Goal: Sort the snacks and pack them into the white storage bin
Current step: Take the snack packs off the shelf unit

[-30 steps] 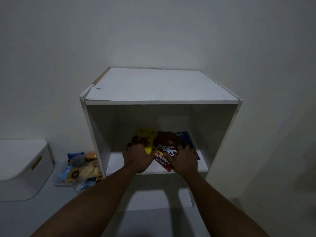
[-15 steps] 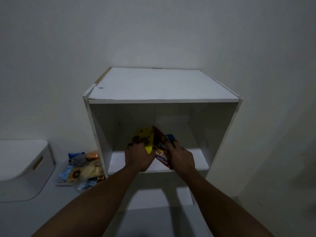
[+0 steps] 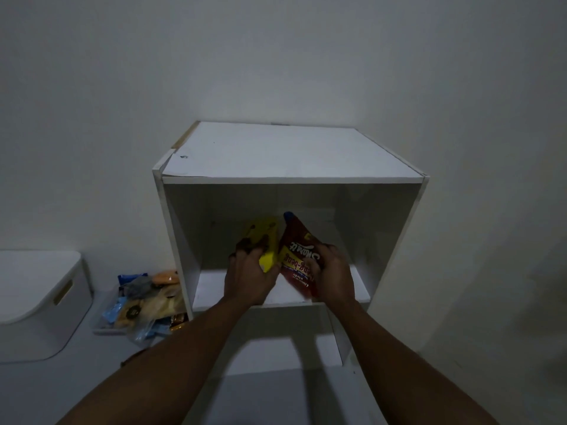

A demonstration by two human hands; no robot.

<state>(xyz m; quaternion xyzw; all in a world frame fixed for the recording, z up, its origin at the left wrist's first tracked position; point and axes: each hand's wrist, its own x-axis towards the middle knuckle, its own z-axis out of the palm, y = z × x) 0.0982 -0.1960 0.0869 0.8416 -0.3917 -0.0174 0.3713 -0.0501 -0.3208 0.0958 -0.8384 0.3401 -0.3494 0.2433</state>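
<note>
Since a second earlier, the red packet (image 3: 296,256) had come up off the shelf board (image 3: 211,289), where it had lain nearly flat, and stood almost on end, and the blue packet (image 3: 287,215) that had lain open to view at its 3 o'clock side was tucked behind it, only a blue tip showing at its top corner. Both hands sat a little higher in the open compartment of the white shelf unit (image 3: 291,154). The left hand (image 3: 248,277) had its fingers curled round the lower part of the yellow packet (image 3: 265,240), whose long axis ran close to 12 to 6 o'clock, top end up. The right hand (image 3: 333,277) gripped the red packet by its 3 o'clock edge, fingers wrapped round it; this packet's long axis leaned from 11 o'clock at the top to 5 o'clock at the bottom, its lettering upside down to the wearer. The two packets touched along their inner edges. At 8 o'clock from the shelf unit, a pile of snacks (image 3: 144,302) lay on the floor just beside its side panel, and farther out toward 9 o'clock stood the white storage bin (image 3: 36,302), its lid on. A plain wall (image 3: 276,56) rose behind.
</note>
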